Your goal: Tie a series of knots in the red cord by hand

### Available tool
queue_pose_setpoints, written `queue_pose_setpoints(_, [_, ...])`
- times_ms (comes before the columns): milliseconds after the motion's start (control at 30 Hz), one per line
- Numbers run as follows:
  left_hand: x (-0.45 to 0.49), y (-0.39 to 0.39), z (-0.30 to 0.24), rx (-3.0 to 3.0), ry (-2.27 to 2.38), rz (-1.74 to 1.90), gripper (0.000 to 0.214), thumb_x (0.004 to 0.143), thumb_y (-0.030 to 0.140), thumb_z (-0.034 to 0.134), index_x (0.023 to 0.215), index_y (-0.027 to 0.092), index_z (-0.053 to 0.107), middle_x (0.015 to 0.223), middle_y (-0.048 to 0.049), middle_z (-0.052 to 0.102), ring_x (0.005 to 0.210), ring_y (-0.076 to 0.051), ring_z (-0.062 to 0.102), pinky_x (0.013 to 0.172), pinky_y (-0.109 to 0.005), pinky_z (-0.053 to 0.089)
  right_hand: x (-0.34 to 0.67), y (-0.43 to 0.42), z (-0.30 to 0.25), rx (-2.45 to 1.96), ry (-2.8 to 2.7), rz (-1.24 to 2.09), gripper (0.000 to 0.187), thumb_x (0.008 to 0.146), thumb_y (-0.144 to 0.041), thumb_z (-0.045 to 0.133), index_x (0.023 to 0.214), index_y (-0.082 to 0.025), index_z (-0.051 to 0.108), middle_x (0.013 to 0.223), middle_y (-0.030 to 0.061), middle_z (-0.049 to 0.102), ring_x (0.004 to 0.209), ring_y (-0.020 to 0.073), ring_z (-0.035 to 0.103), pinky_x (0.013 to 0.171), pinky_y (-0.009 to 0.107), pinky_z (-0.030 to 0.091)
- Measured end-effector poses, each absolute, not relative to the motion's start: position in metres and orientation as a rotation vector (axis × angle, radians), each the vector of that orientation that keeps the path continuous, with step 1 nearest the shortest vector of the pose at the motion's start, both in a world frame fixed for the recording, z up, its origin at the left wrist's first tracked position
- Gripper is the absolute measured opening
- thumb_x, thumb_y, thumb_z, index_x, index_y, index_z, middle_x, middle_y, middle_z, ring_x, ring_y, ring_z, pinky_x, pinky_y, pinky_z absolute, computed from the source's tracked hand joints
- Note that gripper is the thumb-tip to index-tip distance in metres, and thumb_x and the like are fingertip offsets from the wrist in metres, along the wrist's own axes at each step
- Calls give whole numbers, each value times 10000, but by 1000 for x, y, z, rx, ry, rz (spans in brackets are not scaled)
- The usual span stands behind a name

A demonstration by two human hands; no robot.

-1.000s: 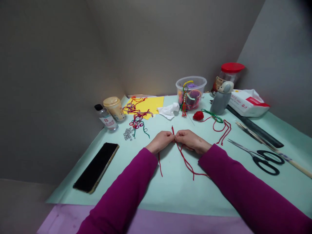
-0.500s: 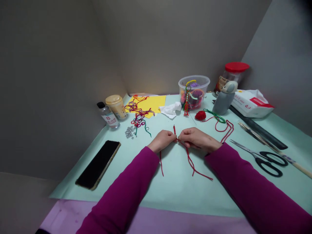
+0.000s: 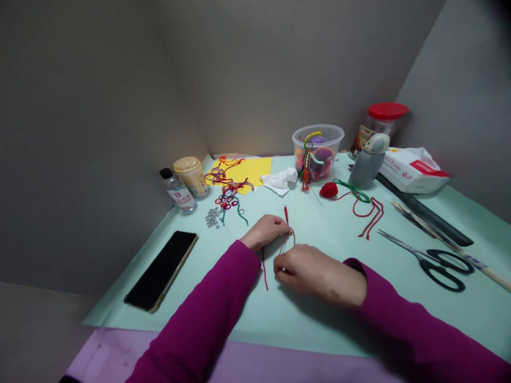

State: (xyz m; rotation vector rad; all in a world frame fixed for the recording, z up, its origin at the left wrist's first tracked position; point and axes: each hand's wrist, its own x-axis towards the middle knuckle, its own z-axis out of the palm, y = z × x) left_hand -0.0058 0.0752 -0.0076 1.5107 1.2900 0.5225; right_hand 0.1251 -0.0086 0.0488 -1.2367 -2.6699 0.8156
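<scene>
My left hand (image 3: pixel 268 230) pinches a red knotted cord (image 3: pixel 286 215) just below its braided upper part, which lies on the mint-green sheet. One loose strand (image 3: pixel 264 268) hangs down from under that hand. Nearer to me, my right hand (image 3: pixel 309 271) is closed with the thumb against the fingers, on a red strand (image 3: pixel 283 244) that runs up to the left fingertips. A second strand (image 3: pixel 293 235) curves from the left fingertips down behind the right hand. The lower ends of these strands are hidden by the right hand.
Scissors (image 3: pixel 429 259) and a black strip (image 3: pixel 427 205) lie to the right. Behind are a red yarn ball (image 3: pixel 328 190), a tissue (image 3: pixel 280 180) and a clear tub (image 3: pixel 318 151). Small metal rings (image 3: pixel 213 217), a bottle (image 3: pixel 179 192) and a phone (image 3: pixel 163 270) are on the left.
My right hand has moved down toward me, away from the left fingertips, drawing a red strand with it. My left hand has stayed in place on the cord.
</scene>
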Motion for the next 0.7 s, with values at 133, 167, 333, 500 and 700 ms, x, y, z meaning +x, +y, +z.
queue_pose_setpoints(133, [-7,75,-4,1529,1295,504,210,660,327,606,669,120,641,534,22,521,469,-64,351,449,-199,254,129,-27,70,-762,-2668,1279,172,803,-178,523,862,-181,684,660,8,623,607,114,537,567,208,365])
queue_pose_setpoints(167, [-7,75,-4,1528,1290,503,219,661,335,607,680,120,644,548,20,532,474,-64,356,450,-198,255,132,-27,74,-665,-2629,1450,170,815,-207,530,894,-184,679,645,-4,613,597,106,545,570,196,385])
queue_pose_setpoints(333, [-7,73,-4,1476,1203,542,226,666,338,604,684,113,623,554,22,521,496,-70,394,471,-200,277,143,4,68,-998,-2075,1628,149,816,-209,494,745,-167,617,602,-20,552,478,78,466,435,176,385])
queue_pose_setpoints(500, [-6,73,0,1458,1242,531,203,682,327,607,625,140,554,423,87,309,409,-43,235,430,-206,171,148,50,23,-1317,-1108,1376,133,727,-136,601,840,-177,544,797,14,552,651,112,546,545,225,528])
queue_pose_setpoints(700, [-9,74,-1,1417,1185,503,246,725,397,584,687,161,522,429,97,272,373,-38,177,401,-227,97,150,54,11,-1287,-995,1715,116,762,-87,590,844,-153,540,771,53,604,663,119,592,469,180,515])
